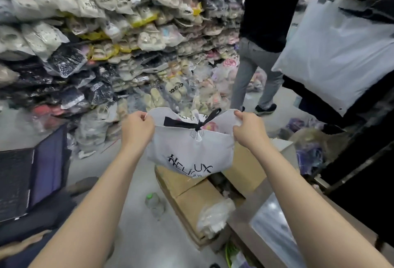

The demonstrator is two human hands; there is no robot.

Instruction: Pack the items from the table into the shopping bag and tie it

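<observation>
A white shopping bag with black lettering hangs in the air in front of me, above a cardboard box. My left hand pinches the bag's left top edge and my right hand pinches its right top edge, holding the mouth spread apart. A black ribbon runs across the opening. Inside the mouth I glimpse packed items, one of them pink. The bag's lower part is full and rounded.
An open cardboard box with clear plastic sits on the floor below the bag. A plastic bottle lies left of it. Stacks of bagged shoes fill the left wall. A person stands ahead; a large white bag hangs right. A glossy counter is lower right.
</observation>
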